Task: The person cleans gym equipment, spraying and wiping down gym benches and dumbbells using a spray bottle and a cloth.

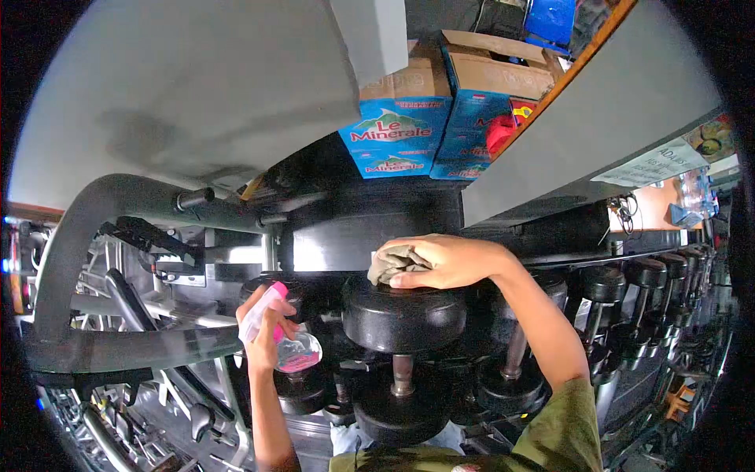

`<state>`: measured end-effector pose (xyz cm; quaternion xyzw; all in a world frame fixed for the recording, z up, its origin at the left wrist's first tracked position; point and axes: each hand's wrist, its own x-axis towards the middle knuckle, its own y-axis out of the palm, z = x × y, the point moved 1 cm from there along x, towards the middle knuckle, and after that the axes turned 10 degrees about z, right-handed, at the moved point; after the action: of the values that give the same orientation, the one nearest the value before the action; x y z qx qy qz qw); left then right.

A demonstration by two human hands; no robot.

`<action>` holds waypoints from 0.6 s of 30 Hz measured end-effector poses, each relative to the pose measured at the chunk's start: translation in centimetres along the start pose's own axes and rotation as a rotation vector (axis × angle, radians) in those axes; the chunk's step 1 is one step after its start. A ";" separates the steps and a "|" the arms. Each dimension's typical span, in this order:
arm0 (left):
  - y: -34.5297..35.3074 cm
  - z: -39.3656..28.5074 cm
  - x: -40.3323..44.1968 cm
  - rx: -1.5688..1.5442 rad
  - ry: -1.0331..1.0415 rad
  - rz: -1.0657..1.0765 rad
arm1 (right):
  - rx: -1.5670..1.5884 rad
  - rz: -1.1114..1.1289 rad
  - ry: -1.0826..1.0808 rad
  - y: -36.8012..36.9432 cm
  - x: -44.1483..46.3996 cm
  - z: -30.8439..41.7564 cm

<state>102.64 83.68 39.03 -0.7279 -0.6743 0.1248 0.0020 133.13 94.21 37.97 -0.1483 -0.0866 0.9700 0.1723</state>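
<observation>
My left hand (267, 324) is wrapped round a spray bottle (299, 353) with a pink and white head and pink liquid in its clear body. My right hand (440, 263) grips a crumpled grey-brown cloth (393, 264) at the far top edge of a large black dumbbell (404, 318). That dumbbell's metal handle (403, 376) runs toward me to its second black head. The spray bottle is to the left of this dumbbell, in front of another, partly hidden one.
More dumbbells (602, 285) line the rack to the right. Blue and brown cartons (401, 134) stand beyond it. A thick grey machine frame (110, 350) curves along the left, and a grey panel (582, 118) slants across the upper right.
</observation>
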 end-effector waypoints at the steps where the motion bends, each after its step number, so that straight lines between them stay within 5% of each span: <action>1: 0.0 -0.1 0.0 0.003 -0.010 -0.010 | 0.005 -0.007 -0.008 -0.6 -0.5 0.5; 4: 0.1 -0.2 0.1 0.012 0.000 -0.018 | 0.103 0.193 0.119 -2.2 -2.7 1.9; 5: 0.2 -0.2 0.2 0.009 0.018 -0.016 | 0.131 0.189 0.013 -2.5 -3.4 1.2; 7: 0.2 -0.1 0.2 0.034 0.020 -0.022 | 0.088 0.199 0.120 -3.2 -5.2 0.3; 8: 0.3 0.0 0.3 0.049 0.020 -0.034 | -0.015 0.202 0.443 -3.6 -5.9 0.6; 12: 0.0 0.3 0.2 0.067 0.026 -0.011 | -0.123 0.160 0.581 -3.4 -5.2 -1.6; 18: -0.8 1.7 0.3 -0.054 0.028 0.013 | -0.080 0.180 0.514 -4.2 -4.0 -5.5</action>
<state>101.56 83.71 37.45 -0.7336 -0.6726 0.0963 -0.0091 139.78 97.32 34.77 -0.4032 -0.0650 0.9078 0.0957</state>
